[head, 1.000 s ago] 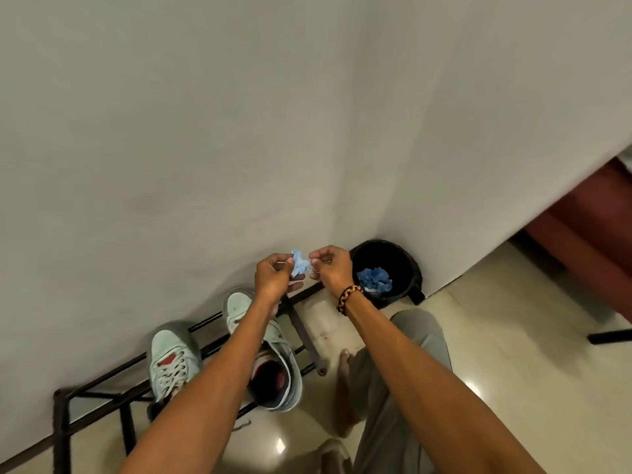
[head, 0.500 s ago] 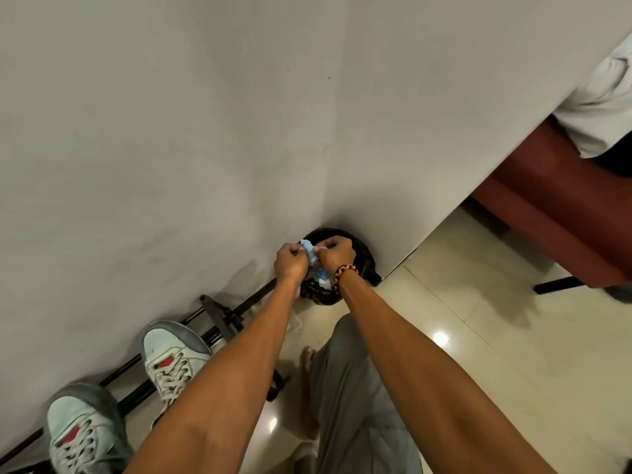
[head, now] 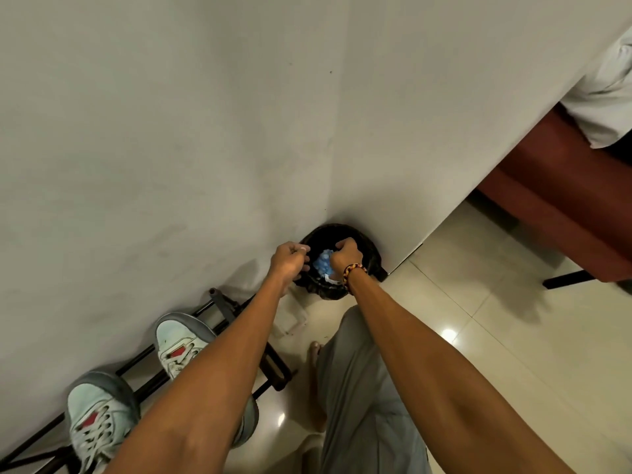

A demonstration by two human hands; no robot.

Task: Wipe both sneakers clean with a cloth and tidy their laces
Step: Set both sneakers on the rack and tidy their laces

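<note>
Two pale mint sneakers with red tongue tags and white laces sit on a black metal rack (head: 219, 304) along the wall. One sneaker (head: 178, 338) is partly covered by my left forearm; the other sneaker (head: 97, 417) is at the lower left. Both hands hover over a black bin (head: 371, 258) in the corner. My left hand (head: 289, 263) has curled fingers with nothing visible in them. My right hand (head: 345, 258), wearing a beaded bracelet, is a fist. Crumpled blue cloth (head: 322, 263) shows between the hands, inside the bin; I cannot tell whether the right fingers touch it.
A red-brown sofa (head: 561, 206) with white fabric (head: 602, 97) on it stands at the right, its black leg (head: 567, 278) on the glossy tiled floor. My grey-trousered leg (head: 359, 388) and bare foot (head: 313, 350) are below the bin. White walls meet behind the bin.
The view and both hands swung right from above the rack to over the bin. The blue cloth, pinched between both hands before, is now down between them in the bin.
</note>
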